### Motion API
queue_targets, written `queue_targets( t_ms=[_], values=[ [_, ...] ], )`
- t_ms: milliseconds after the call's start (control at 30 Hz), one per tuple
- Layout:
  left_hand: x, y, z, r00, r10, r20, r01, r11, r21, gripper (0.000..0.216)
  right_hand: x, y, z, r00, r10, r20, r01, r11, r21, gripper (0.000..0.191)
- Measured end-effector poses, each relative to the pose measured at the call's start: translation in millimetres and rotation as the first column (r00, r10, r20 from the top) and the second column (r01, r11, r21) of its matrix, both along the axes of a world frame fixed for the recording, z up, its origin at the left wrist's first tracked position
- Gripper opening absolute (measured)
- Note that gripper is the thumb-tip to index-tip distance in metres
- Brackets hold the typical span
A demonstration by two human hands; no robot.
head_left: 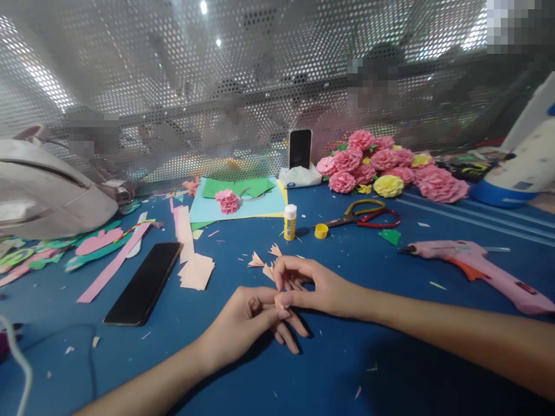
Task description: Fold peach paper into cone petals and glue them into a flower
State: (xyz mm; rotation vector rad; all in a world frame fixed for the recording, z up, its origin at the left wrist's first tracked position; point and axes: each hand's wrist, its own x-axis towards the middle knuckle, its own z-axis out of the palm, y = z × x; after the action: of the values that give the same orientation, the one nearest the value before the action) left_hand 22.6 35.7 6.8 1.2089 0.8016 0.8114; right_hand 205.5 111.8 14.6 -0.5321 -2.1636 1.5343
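Left hand [249, 318] and right hand [316, 286] pinch paper [280, 303] between fingertips; just beyond them, pieces [255, 260] look shaped; leftward, flat squares [198, 273] seem unworked.

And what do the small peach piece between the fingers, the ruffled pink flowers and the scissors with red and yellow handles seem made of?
Small peach piece: probably matte paper, like the flat peach sheets nearby.
Ruffled pink flowers: likely thin, matte paper; the layered petals show crinkled edges.
Scissors: thin, dark blades, apparently metal; smooth, glossy loop handles, perhaps plastic.
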Motion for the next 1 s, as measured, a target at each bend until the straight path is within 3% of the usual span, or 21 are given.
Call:
queue_targets(
  t_ms=[200, 633, 833, 1000],
  values=[
    [-0.8, 0.4, 1.1, 1.0, -0.011, -0.017, 0.01, 1.0, -0.02, 0.023, -0.6, -1.2, 3.1, 1.0, -0.008, 0.018, 0.008, 1.0, 0.018, 0.024],
    [0.3, 0.3, 0.2, 0.997, -0.01, -0.08, 0.007, 0.999, -0.032, 0.027, -0.4, -2.6, 0.5, 0.997, -0.044, 0.055, 0.031, 0.975, 0.218, 0.016],
    [1.1, 0.3, 0.8, 0.997, 0.013, -0.079, -0.013, 1.0, -0.002, 0.027, -0.3, -7.6, 3.3, 0.996, -0.082, 0.028, 0.075, 0.976, 0.205, 0.015],
    [1.5, -0.8, 1.1, 1.0, 0.011, -0.025, -0.011, 1.0, 0.0, 0.024, 2.5, -8.0, 6.3, 0.993, -0.094, -0.077, 0.103, 0.988, 0.117, 0.021]
  ],
)
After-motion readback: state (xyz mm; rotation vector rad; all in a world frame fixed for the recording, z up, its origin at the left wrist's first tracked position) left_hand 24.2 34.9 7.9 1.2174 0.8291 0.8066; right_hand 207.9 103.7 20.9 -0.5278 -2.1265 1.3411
